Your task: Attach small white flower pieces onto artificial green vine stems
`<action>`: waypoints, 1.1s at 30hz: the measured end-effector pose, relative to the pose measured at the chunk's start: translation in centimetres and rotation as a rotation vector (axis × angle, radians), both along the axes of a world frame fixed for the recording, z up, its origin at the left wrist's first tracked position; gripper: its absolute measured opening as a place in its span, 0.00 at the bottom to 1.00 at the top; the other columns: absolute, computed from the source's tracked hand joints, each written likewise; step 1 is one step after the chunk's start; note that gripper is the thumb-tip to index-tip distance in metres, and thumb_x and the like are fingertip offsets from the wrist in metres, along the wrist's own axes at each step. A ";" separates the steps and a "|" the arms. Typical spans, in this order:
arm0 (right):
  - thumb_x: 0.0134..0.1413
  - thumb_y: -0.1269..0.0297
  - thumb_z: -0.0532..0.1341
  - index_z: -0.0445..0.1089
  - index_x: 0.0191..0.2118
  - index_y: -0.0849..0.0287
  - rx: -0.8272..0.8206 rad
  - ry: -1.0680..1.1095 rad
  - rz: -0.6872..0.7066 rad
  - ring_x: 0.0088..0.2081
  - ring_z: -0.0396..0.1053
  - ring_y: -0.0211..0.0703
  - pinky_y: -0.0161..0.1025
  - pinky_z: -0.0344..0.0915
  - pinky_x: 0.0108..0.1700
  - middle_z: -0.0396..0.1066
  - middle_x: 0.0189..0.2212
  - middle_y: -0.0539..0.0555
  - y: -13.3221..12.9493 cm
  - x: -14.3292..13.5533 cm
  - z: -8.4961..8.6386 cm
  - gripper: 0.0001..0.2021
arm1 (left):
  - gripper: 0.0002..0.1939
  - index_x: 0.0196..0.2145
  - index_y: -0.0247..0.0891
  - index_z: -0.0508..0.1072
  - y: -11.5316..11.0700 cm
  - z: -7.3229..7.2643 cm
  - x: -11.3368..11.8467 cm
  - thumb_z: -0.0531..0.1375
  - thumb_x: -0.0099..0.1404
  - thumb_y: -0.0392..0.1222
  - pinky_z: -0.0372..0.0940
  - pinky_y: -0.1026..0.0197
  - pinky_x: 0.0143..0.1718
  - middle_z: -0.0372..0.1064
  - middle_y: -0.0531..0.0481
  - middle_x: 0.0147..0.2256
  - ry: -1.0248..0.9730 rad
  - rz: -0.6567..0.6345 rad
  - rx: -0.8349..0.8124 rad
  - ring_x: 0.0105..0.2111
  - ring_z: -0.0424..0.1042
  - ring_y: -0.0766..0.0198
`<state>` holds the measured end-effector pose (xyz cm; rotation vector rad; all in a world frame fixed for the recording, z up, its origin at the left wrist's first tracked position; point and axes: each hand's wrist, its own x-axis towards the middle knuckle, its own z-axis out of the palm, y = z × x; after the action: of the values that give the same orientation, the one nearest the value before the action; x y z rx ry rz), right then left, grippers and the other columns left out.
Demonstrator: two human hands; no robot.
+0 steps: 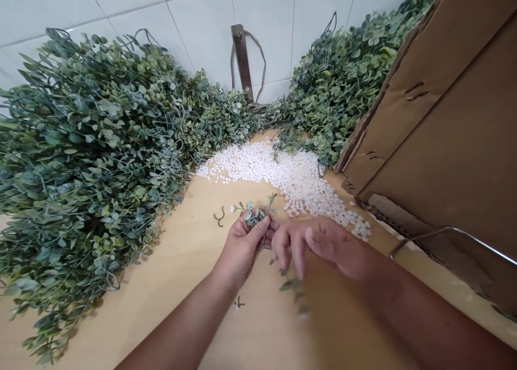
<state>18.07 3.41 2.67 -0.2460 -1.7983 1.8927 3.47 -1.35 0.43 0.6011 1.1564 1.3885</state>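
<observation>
My left hand [246, 241] is closed around a small artificial leaf sprig [254, 213], thumb on top, with its pale green leaves poking out above the fingers. Close beside it, my right hand [309, 245] reaches across with its fingers hanging down and apart. Just below those fingers is a second leafy sprig [297, 292], smeared by motion; whether it still touches a fingertip is unclear. White plastic bits [311, 189] lie heaped on the tabletop [181, 284] beyond both hands.
Dense artificial greenery [100, 144] is piled at left, with another pile [343, 79] at back right. A cardboard box [452, 122] stands at right, near a bent metal rod [448, 230]. A metal bar [242, 63] leans by the tiled wall [202, 30]. Small stem pieces [219, 217] lie about.
</observation>
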 end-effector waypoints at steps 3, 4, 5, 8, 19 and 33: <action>0.52 0.47 0.54 0.62 0.17 0.59 -0.089 -0.153 -0.157 0.24 0.65 0.38 0.40 0.65 0.31 0.64 0.18 0.50 -0.2 -1.2 -1.3 0.22 | 0.14 0.25 0.36 0.69 -0.1 -0.3 0.1 0.67 0.47 0.45 0.63 0.67 0.27 0.67 0.56 0.21 0.013 -0.024 0.021 0.23 0.66 0.70; 0.48 0.48 0.58 0.61 0.18 0.59 -0.123 -0.222 -0.278 0.21 0.63 0.36 0.37 0.64 0.27 0.62 0.16 0.48 -0.3 -1.6 -1.9 0.20 | 0.13 0.25 0.36 0.69 -0.1 -0.4 0.1 0.68 0.47 0.45 0.64 0.65 0.30 0.68 0.55 0.22 0.025 -0.036 0.037 0.24 0.67 0.69; 0.45 0.50 0.61 0.60 0.20 0.58 -0.131 -0.269 -0.407 0.20 0.61 0.35 0.35 0.62 0.24 0.60 0.16 0.46 -0.3 -2.0 -2.4 0.18 | 0.13 0.25 0.36 0.69 -0.1 -0.5 0.2 0.68 0.47 0.45 0.64 0.64 0.32 0.68 0.55 0.22 0.038 -0.041 0.051 0.25 0.68 0.68; 0.42 0.56 0.63 0.60 0.25 0.58 -0.110 -0.268 -0.649 0.23 0.62 0.35 0.34 0.64 0.25 0.61 0.20 0.46 -0.4 -2.7 -3.7 0.13 | 0.13 0.27 0.36 0.71 -0.2 -0.4 0.5 0.67 0.48 0.46 0.65 0.61 0.36 0.71 0.53 0.25 0.114 -0.039 0.050 0.28 0.70 0.65; 0.42 0.60 0.61 0.66 0.27 0.60 -0.228 -0.154 -0.629 0.26 0.66 0.37 0.36 0.65 0.32 0.67 0.22 0.48 -0.1 -2.6 -3.0 0.08 | 0.09 0.34 0.35 0.70 -0.4 -1.1 0.3 0.61 0.56 0.42 0.63 0.57 0.43 0.72 0.46 0.34 0.546 -0.186 0.149 0.38 0.69 0.59; 0.56 0.62 0.52 0.56 0.22 0.58 0.162 -0.204 -0.516 0.23 0.58 0.35 0.32 0.56 0.26 0.55 0.18 0.45 -1.0 -2.4 -2.6 0.13 | 0.04 0.26 0.38 0.76 7.3 -0.1 -3.6 0.62 0.50 0.35 0.61 0.61 0.34 0.72 0.49 0.29 1.018 0.016 0.157 0.28 0.68 0.63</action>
<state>15.69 2.39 0.08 -0.7854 -1.7851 1.3921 -0.12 5.97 0.37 1.5123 1.8342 1.1862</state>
